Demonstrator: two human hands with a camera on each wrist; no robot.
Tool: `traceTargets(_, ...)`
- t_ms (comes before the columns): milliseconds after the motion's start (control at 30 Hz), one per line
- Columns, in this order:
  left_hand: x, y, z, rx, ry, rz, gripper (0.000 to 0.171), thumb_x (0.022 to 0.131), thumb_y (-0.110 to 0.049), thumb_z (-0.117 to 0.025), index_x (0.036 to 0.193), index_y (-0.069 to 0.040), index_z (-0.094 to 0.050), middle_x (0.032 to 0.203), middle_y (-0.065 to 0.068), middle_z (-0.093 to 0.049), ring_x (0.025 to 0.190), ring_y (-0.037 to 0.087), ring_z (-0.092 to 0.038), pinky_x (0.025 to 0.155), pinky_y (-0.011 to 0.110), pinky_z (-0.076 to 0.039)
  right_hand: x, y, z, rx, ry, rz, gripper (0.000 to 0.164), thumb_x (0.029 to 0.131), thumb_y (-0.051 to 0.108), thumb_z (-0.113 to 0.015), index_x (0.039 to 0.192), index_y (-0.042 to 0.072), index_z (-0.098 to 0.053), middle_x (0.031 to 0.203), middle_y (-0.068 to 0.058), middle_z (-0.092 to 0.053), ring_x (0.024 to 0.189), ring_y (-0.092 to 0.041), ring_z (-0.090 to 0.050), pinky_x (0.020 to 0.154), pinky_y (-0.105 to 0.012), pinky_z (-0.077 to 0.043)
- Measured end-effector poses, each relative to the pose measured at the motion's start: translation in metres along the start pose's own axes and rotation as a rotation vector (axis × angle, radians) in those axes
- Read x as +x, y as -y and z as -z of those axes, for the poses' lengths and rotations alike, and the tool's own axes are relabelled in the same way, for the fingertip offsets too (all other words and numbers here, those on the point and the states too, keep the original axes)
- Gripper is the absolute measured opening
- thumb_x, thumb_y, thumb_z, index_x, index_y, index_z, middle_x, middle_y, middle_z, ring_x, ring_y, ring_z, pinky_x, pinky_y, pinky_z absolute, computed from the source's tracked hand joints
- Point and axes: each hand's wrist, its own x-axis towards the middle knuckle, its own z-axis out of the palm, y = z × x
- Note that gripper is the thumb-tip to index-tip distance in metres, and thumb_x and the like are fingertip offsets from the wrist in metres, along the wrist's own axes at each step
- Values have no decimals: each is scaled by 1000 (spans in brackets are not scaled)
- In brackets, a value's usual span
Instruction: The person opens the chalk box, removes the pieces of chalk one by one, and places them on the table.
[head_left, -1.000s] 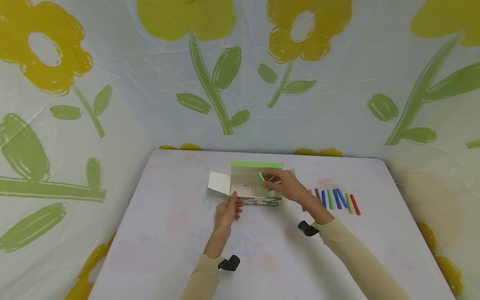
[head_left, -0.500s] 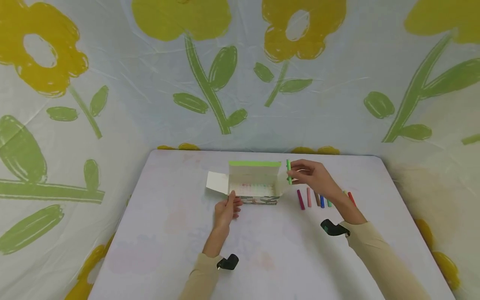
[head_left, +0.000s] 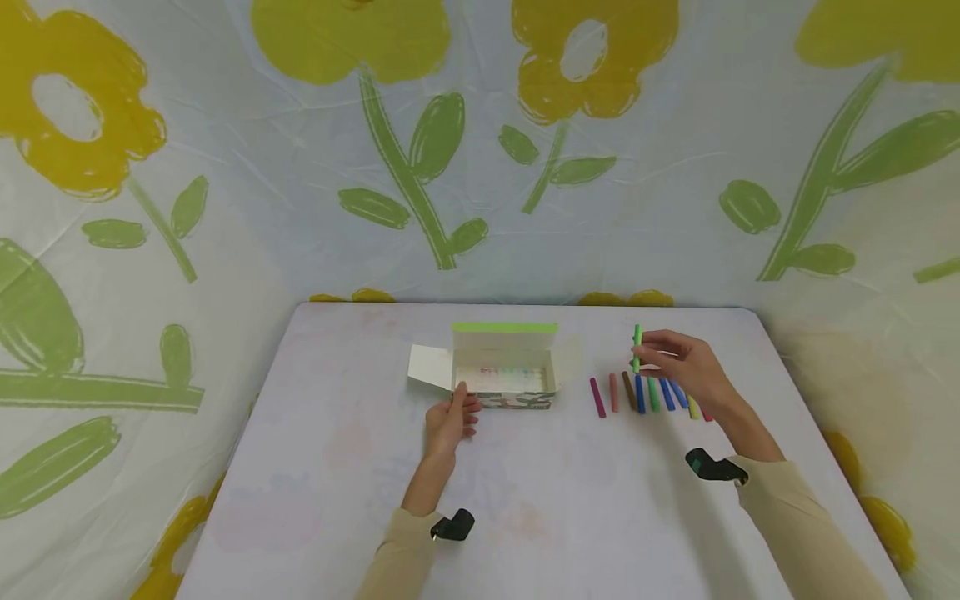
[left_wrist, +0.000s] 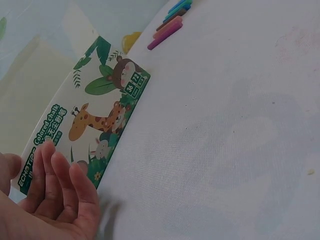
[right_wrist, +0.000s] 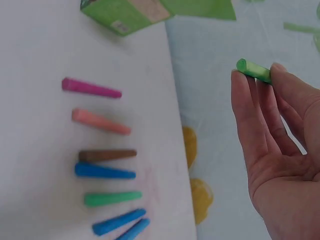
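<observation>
An open cardboard colored chalk box [head_left: 517, 400], printed with a giraffe and leaves, stands on the table with its lid raised. My left hand [head_left: 446, 422] holds its front left corner, thumb at the rim and fingers by the printed front [left_wrist: 95, 120]. Off to the right, my right hand [head_left: 686, 364] pinches a light green chalk stick [right_wrist: 255, 70] between thumb and fingertips, above the table. Below that hand lies a row of chalk sticks, among them a purple stick [head_left: 597, 397], a pink stick [right_wrist: 101, 121], a brown stick [right_wrist: 108, 155] and a green stick [right_wrist: 113, 198].
The box's side flap [head_left: 431, 367] sticks out to the left. A white table [head_left: 315, 500] bears everything, its back edge close to a flower-printed cloth [head_left: 300, 167]. The right hand partly covers the row's right end in the head view.
My right hand has carried the light green chalk stick out of the box area and rightward over the row, turning it more upright. The left hand stays at the box corner.
</observation>
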Motion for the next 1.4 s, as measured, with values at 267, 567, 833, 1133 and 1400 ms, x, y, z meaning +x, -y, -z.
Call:
traceTargets(267,1,0,2,-26,11,-8,56,101,-49,-63,104,5,-73,94,14,-75,69,13,-62,63,27,-56,-12,-33,23,-78,-73,-46,57,102,31,-66,141,-7,-50,109,10,-67,93,-1,-69,80,-19,-57)
traceTargets(567,-2,-8,3,-74,45,6,54,104,-41,-61,110,13,-68,101,26,-72,74,14,-64,71,30,-58,-27,-74,50,-80,-152,-88,58,102,27,-67,139,-13,-49,98,19,-69,86,-7,-74,75,-18,-58)
traceTargets(833,4,-1,2,-69,27,-1,55,102,-45,-63,106,9,-70,96,17,-74,73,13,-65,66,24,-57,-36,-105,66,-144,-172,-185,62,104,34,-64,142,-12,-47,99,21,-64,83,3,-68,74,-17,-57)
traceTargets(1133,5,0,2,-55,25,-3,55,103,-46,-62,105,8,-71,96,18,-75,70,11,-64,65,24,-56,-39,-131,82,-306,-177,-297,69,103,44,-62,141,-13,-48,126,-31,-61,82,0,-61,68,-12,-53)
traceTargets(1400,1,-2,2,-55,22,-3,53,103,-45,-62,102,7,-72,85,7,-74,68,10,-63,65,25,-56,-38,-136,80,-409,-212,-329,60,100,37,-68,131,-13,-57,118,-32,-64,90,-27,-64,61,-17,-51)
